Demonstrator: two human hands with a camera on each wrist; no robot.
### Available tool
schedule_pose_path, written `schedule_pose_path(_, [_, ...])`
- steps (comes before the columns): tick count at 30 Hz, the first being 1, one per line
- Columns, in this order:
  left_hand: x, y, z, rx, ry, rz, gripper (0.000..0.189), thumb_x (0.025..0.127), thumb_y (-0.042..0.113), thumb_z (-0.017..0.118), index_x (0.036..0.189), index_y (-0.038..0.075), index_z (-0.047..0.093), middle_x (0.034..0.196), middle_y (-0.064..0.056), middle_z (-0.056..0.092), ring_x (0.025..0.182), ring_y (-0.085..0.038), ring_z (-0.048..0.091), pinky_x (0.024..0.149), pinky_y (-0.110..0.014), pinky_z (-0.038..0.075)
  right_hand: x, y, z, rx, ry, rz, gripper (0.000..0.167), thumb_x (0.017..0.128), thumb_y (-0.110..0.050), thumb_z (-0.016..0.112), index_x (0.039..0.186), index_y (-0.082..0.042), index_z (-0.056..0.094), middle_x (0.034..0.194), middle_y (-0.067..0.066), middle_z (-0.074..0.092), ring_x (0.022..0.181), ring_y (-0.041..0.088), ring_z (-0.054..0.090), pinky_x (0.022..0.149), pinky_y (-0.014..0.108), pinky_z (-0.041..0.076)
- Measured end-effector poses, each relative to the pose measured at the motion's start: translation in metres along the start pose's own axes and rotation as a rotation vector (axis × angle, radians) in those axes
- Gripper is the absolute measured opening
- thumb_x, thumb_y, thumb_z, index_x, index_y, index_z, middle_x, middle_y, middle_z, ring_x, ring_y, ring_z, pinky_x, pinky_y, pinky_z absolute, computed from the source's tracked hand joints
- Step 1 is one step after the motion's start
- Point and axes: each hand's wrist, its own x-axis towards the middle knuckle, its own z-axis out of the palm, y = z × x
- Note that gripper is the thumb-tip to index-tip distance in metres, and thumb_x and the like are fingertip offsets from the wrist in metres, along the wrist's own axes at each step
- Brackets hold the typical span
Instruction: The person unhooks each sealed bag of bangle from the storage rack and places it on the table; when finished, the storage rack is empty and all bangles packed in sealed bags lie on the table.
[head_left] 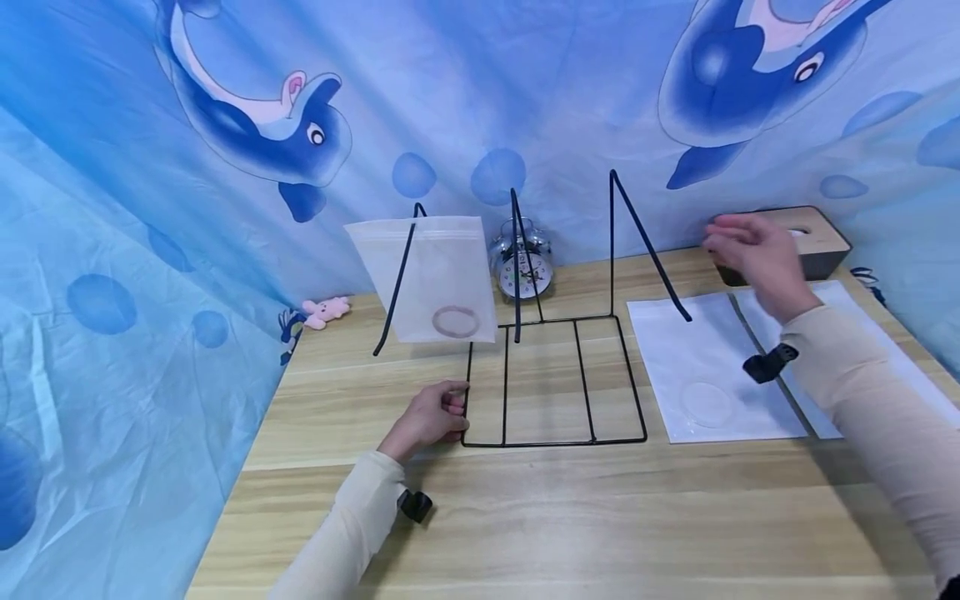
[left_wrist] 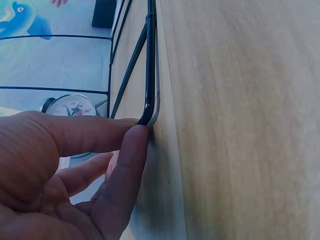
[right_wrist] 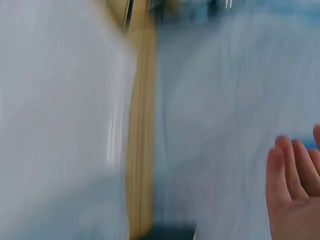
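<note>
Thumb and forefinger of my left hand [head_left: 432,417] pinch the near left corner of a black wire rack [head_left: 555,442]; the left wrist view shows the fingertips meeting at the bent wire. A frosted zip bag [head_left: 442,271] with a round mark hangs on the rack's left slanted prong. My right hand [head_left: 761,258] is raised, holding nothing, with fingers fairly straight in the right wrist view. Below it, white plastic bags [head_left: 660,358] lie flat on the table, one with a round mark.
Behind the rack stands an alarm clock [head_left: 527,271]. At the back right is a tissue box [head_left: 821,242] with a wooden top, partly behind my right hand. A small pink toy [head_left: 326,312] lies at the back left of the wooden table [head_left: 600,533]. A blue dolphin curtain [head_left: 135,333] surrounds it.
</note>
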Motion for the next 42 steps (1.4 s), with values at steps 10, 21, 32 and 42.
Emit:
schedule_pose_path(10, [-0.002, 0.002, 0.000, -0.005, 0.012, 0.002, 0.066, 0.078, -0.017, 0.071, 0.140, 0.000, 0.055, 0.101, -0.012, 0.057, 0.087, -0.022, 0.059, 0.065, -0.033, 0.062, -0.029, -0.018, 0.075, -0.056, -0.465, -0.092, 0.063, 0.101, -0.028, 0.063, 0.155, -0.008, 0.036, 0.152, 0.013, 0.044, 0.134, 0.028, 0.048, 0.105, 0.036, 0.047])
schedule_pose_path(21, [-0.007, -0.002, -0.001, 0.006, 0.031, 0.029, 0.066, 0.077, -0.020, 0.070, 0.140, -0.004, 0.054, 0.099, -0.012, 0.057, 0.087, -0.022, 0.057, 0.064, -0.033, 0.062, -0.011, -0.010, 0.118, -0.090, -0.361, -0.154, 0.057, 0.104, -0.033, 0.057, 0.151, -0.006, 0.040, 0.150, 0.018, 0.044, 0.136, 0.036, 0.043, 0.111, 0.055, 0.038])
schedule_pose_path(32, [-0.006, 0.000, 0.013, -0.006, -0.006, 0.048, 0.067, 0.076, -0.019, 0.070, 0.140, -0.005, 0.053, 0.100, -0.011, 0.057, 0.088, -0.021, 0.057, 0.065, -0.032, 0.062, 0.002, 0.008, 0.117, 0.063, -0.346, -0.114, 0.036, 0.108, -0.030, 0.044, 0.120, 0.002, 0.053, 0.131, 0.016, 0.059, 0.118, 0.022, 0.057, 0.109, 0.052, 0.042])
schedule_pose_path(42, [-0.006, 0.009, 0.012, -0.017, -0.013, 0.030, 0.067, 0.079, -0.018, 0.070, 0.141, -0.003, 0.053, 0.103, -0.011, 0.057, 0.091, -0.021, 0.056, 0.067, -0.032, 0.061, 0.006, 0.002, 0.109, 0.082, -0.354, -0.135, 0.033, 0.108, -0.022, 0.044, 0.117, 0.007, 0.058, 0.112, 0.013, 0.061, 0.104, 0.019, 0.062, 0.102, 0.054, 0.048])
